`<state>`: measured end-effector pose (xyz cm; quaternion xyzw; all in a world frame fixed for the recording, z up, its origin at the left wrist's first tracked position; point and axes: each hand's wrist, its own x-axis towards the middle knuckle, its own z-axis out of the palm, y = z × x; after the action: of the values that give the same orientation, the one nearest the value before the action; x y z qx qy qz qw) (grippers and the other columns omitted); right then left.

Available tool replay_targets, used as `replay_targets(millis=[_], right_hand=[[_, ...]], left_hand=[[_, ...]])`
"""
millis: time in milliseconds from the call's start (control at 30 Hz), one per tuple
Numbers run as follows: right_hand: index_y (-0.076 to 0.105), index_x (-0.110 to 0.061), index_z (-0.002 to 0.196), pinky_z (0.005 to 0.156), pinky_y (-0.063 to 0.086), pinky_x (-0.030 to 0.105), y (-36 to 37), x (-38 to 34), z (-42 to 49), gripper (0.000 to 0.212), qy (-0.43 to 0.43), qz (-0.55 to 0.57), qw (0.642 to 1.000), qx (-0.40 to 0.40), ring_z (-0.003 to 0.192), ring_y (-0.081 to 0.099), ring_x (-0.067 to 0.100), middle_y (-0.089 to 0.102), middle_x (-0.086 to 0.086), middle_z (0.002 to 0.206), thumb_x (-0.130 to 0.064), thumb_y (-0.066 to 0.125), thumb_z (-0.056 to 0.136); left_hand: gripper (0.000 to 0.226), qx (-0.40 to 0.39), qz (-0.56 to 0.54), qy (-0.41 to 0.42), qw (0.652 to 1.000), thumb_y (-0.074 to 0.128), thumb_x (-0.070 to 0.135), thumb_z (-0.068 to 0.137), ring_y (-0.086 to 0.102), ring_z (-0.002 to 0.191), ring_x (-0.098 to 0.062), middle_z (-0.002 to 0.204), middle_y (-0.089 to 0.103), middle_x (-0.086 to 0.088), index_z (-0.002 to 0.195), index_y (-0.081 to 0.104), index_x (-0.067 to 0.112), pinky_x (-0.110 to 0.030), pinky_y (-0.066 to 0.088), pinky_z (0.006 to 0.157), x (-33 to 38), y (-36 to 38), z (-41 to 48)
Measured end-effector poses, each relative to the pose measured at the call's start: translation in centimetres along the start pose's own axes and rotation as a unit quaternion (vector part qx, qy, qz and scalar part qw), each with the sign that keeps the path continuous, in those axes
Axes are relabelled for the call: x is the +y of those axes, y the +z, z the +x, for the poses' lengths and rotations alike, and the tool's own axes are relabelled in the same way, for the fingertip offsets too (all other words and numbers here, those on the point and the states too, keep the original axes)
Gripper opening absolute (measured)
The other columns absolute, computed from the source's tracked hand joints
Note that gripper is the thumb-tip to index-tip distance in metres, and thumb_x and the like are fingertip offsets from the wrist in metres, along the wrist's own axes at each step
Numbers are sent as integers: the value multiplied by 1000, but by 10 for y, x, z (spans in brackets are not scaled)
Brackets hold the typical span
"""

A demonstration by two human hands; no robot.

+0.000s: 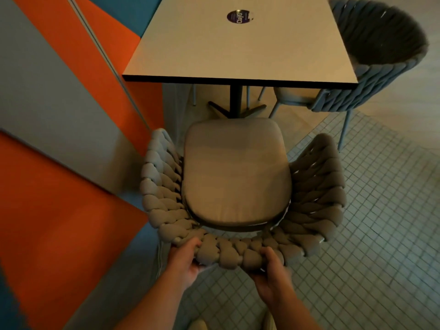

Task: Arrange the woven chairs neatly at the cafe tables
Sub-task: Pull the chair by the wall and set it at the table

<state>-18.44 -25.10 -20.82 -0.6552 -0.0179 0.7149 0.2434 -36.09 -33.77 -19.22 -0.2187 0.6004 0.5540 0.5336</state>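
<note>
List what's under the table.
A black pedestal post with splayed feet, thin chair legs, and the seat of the blue woven chair at the right corner. The tabletop covers everything farther back.

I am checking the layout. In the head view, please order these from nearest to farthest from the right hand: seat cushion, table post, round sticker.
1. Seat cushion, in the chair the right hand grips, just ahead.
2. Table post, beyond, under the tabletop.
3. Round sticker, farthest, on the tabletop's far part.
</note>
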Motion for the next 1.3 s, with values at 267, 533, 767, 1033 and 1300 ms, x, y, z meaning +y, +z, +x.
replay_targets(millis=[267, 533, 767, 1033, 1300], right_hand=[[53, -1, 126, 60, 58, 46, 19, -58, 23, 42, -8, -7, 999, -31, 102, 64, 38, 61, 23, 122, -6, 68, 87], [52, -6, 130, 73, 61, 51, 46, -84, 32, 47, -7, -53, 996, -74, 107, 64, 39, 62, 21, 123, -21, 71, 90], [54, -12, 130, 70, 60, 50, 79, -77, 18, 54, 60, -134, 984, -104, 104, 65, 43, 61, 22, 120, -44, 68, 89], [63, -26, 76, 59, 57, 34, 56, -101, 14, 55, -354, -681, 629, 122, 58, 59, 11, 61, -8, 64, -77, 43, 83], [68, -30, 95, 81, 42, 31, 76, -153, 53, 93, -438, -844, 304, -55, 87, 60, 11, 66, -11, 89, -87, -4, 79]], left_hand=[[40, 1, 15, 4, 1000, 53, 0, 98, 64, 105, -42, 125, 62, -23, 134, 56, 18, -55, 60, 62, 19, 59, 27], [39, -7, 35, 10, 999, 56, 2, 97, 63, 110, -46, 128, 62, -24, 134, 56, 15, -56, 61, 64, 53, 77, 51], [31, -10, 70, 35, 997, 58, 7, 98, 65, 103, -39, 116, 65, -19, 127, 57, 19, -54, 61, 66, 97, 68, 60], [99, 177, 569, 425, 682, 79, 46, 79, 29, 145, -34, 162, 27, -16, 157, 29, 12, -53, 38, 115, 97, 45, 52], [87, -71, 864, 311, 388, 19, 93, 79, 59, 110, -12, 110, 71, 10, 114, 72, 33, -41, 23, 110, 130, 79, 51]])
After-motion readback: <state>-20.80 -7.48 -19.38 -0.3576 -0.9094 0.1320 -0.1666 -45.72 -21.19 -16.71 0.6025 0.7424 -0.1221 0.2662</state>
